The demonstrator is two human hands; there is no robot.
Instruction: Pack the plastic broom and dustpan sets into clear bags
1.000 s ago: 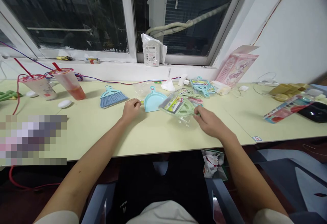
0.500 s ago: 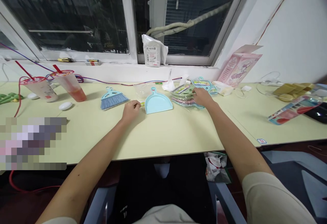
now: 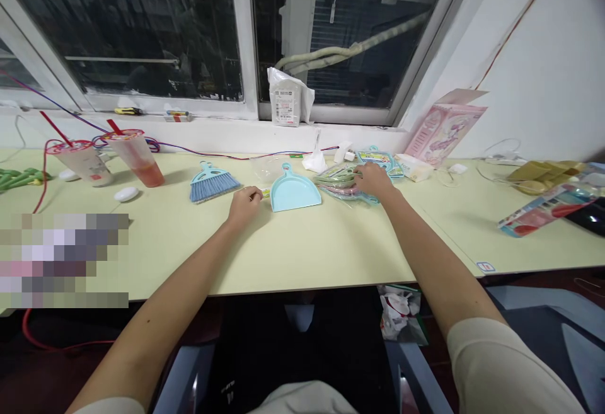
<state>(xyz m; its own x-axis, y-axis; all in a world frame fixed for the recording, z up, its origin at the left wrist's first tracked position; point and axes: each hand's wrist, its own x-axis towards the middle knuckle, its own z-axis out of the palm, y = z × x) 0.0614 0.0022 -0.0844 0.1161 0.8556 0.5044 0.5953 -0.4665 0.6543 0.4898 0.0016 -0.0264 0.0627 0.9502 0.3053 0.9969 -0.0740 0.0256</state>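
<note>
A light blue dustpan (image 3: 295,193) lies flat on the table, its handle pointing toward the window. Just left of it rests my left hand (image 3: 246,205), fingers curled together. A small yellow label (image 3: 266,193) shows at its fingertips; whether the fingers grip it is hidden. My right hand (image 3: 373,179) closes on the edge of a green plastic-wrapped dustpan set (image 3: 336,175) on top of a pile. Pink and blue wrapped sets show below it. Farther left sits a blue hand brush (image 3: 213,183) with its bristles toward me.
Two drink cups with red straws, one a pink drink cup (image 3: 137,157), stand at the left. Another wrapped blue set (image 3: 379,159) lies behind my right hand. A pink box (image 3: 444,127) stands farther right. White tissue (image 3: 315,159) sits near the sill.
The top green set has tilted under my right hand, and its yellow label no longer shows. My left hand, the dustpan and the brush stay in place; the view has shifted slightly.
</note>
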